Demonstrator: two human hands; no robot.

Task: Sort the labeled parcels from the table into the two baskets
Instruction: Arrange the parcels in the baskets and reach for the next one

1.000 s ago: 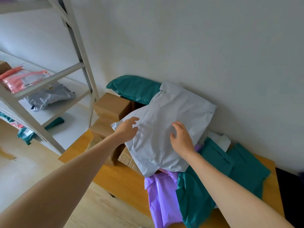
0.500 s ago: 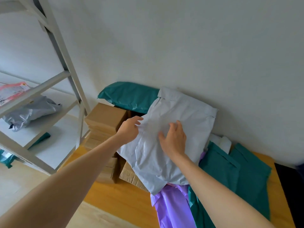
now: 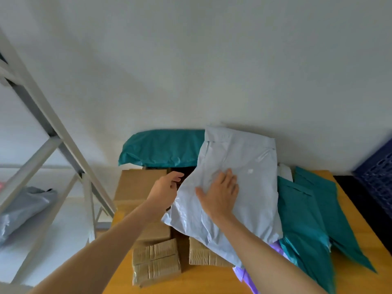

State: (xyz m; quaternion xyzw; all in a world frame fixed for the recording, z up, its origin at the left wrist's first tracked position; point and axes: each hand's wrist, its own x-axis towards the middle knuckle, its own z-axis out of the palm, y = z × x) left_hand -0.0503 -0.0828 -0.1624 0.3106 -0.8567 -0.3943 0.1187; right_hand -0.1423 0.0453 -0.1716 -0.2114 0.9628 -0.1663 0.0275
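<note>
Wooden table [image 3: 212, 281] against a pale wall. Grey mailer [image 3: 244, 158] lies on top of the heap at mid-table, its far end by the wall. Our right hand [image 3: 218, 194] rests flat on it, fingers spread, gripping nothing. Our left hand [image 3: 165, 192] hovers loosely open at its left edge, over the boxes [image 3: 137, 183]. We judge it light, soft and slick: take a side edge or the folded flap, not the flat middle. Teal bags [image 3: 303, 219] right, purple bag [image 3: 246, 276] beneath, blue basket [image 3: 377, 179] far right.
</note>
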